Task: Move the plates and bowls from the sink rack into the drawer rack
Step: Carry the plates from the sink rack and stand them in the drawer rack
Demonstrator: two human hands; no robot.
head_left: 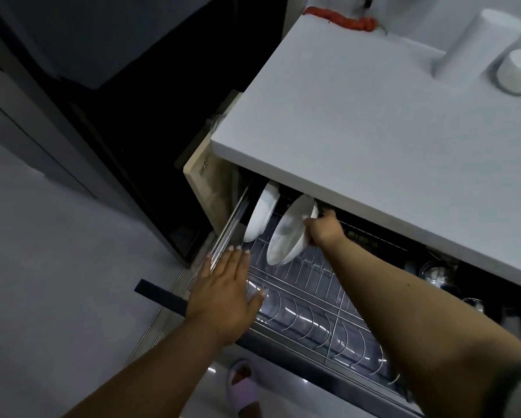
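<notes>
Flat-fingered, the left hand (223,294) hovers over the drawer rack (322,309), likely steadying, while the right hand (324,227) pinches a plate (286,233) on edge at the rack's back to slot it between wires. Another plate (260,217) stands behind it, and the countertop (373,122) overhangs the rack there, crowding the reach.

The right hand (324,227) grips the rim of a white plate (289,233) that stands on edge in the wire drawer rack (319,306), under the white counter (373,122). Another white plate (260,217) stands to its left, near the drawer side. The left hand (226,294) is flat with straight fingers over the front left of the rack. On the counter stand a white cylinder (479,43) and a white bowl (520,75).
</notes>
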